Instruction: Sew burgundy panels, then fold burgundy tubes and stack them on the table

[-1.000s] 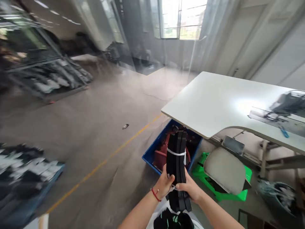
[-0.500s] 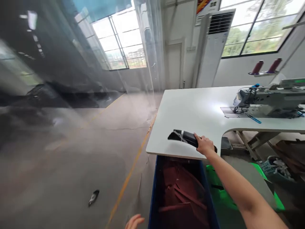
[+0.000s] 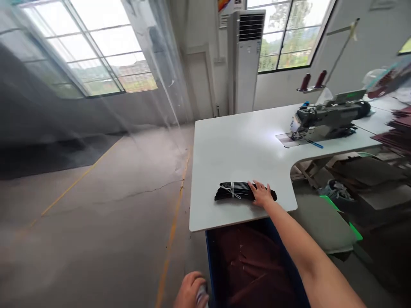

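Note:
A bundle of black strips (image 3: 240, 191), tied with white string, lies on the white sewing table (image 3: 224, 149) near its front edge. My right hand (image 3: 261, 194) rests across the bundle's right end, fingers spread over it. At the bottom of the view, my left hand (image 3: 190, 291) is closed, beside the blue bin (image 3: 210, 265) under the table's edge. Between its fingers shows a small greyish-white thing (image 3: 201, 294), too hidden to name. Dark red fabric pieces (image 3: 253, 265) fill the bin.
A sewing machine (image 3: 327, 117) stands on the table's right part, with blue-handled snips (image 3: 315, 144) near its needle plate and thread cones (image 3: 306, 81) behind. Stacked fabric pieces (image 3: 324, 222) sit at lower right. Floor with a yellow line (image 3: 173, 231) runs left; a clear plastic curtain (image 3: 160, 55) hangs behind.
The view has turned right. My right hand's grip on the bundle has loosened and the strips lie flatter on the table. My left hand has come further into view, now closed.

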A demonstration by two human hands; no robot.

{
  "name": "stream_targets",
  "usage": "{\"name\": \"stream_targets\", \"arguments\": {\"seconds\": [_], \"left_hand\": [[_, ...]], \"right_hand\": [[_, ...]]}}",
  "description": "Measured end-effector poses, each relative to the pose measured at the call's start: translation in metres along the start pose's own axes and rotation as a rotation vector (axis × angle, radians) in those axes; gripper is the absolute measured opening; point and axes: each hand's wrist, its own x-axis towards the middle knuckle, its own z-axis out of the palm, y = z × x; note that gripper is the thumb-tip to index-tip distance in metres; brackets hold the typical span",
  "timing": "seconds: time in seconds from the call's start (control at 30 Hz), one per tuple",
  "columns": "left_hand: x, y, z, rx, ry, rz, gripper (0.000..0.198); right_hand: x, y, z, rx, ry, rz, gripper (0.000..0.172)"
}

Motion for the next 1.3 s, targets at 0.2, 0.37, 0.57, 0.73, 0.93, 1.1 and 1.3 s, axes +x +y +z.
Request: {"name": "stream_targets", "arguments": {"seconds": [0.2, 0.37, 0.57, 0.73, 0.93, 1.1, 1.3], "left_hand": [[0.248, 0.089, -0.04, 0.365, -0.068, 0.511, 0.04], [0.379, 0.13, -0.006, 0.692, -0.298, 0.582, 0.113], [0.408, 0.109, 0.001, 0.714, -0.365, 0.604, 0.1], [0.423, 0.098, -0.008, 0.71, -0.359, 0.62, 0.101], [0.427, 0.097, -0.014, 0.695, -0.361, 0.661, 0.103], [0.443, 0.091, -0.021, 0.708, -0.373, 0.676, 0.104], [0.455, 0.091, -0.018, 0.756, -0.353, 0.666, 0.104]], "right_hand": [[-0.074, 0.06, 0.02, 0.171, 0.036, 0.275, 0.026], [-0.072, 0.007, 0.045, 0.22, 0.043, 0.484, 0.027], [-0.034, -0.03, 0.047, 0.166, 0.001, 0.57, 0.023], [-0.067, 0.007, 0.033, 0.07, -0.038, 0.67, 0.022], [-0.048, -0.002, 0.035, 0.039, -0.135, 0.587, 0.027], [-0.079, 0.01, 0.027, -0.014, -0.214, 0.65, 0.027], [-0.195, 0.023, 0.016, -0.097, -0.196, 0.832, 0.03]]}}
